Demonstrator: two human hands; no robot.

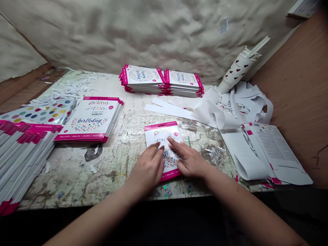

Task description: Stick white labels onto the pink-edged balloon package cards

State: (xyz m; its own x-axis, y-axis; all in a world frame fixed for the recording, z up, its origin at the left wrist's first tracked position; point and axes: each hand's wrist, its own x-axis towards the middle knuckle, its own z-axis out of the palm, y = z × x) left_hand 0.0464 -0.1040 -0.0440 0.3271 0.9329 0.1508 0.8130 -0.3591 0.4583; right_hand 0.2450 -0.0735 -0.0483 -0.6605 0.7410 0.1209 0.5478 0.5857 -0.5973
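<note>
A white and pink balloon packet (162, 131), printed "prima" and "birthday", lies face up on the table in front of me. My left hand (148, 163) rests over its lower left part, fingertips on the front. From the other side, my right hand (189, 158) touches the packet's face, the index finger stretched out and the thumb lower down. Neither hand is wrapped around the packet. Part of the print is hidden under my fingers. To the left is a neat stack of similar packets (89, 116).
More packets (24, 153) crowd the left edge, beside a polka-dot sheet (51, 109). Two stacks (145, 75) stand against the back wall. At right are white paper strips (230, 118), a tilted tumbler with hearts (237, 70) and an unfolded printed sleeve (276, 150). Paper scraps litter the worn tabletop (115, 150).
</note>
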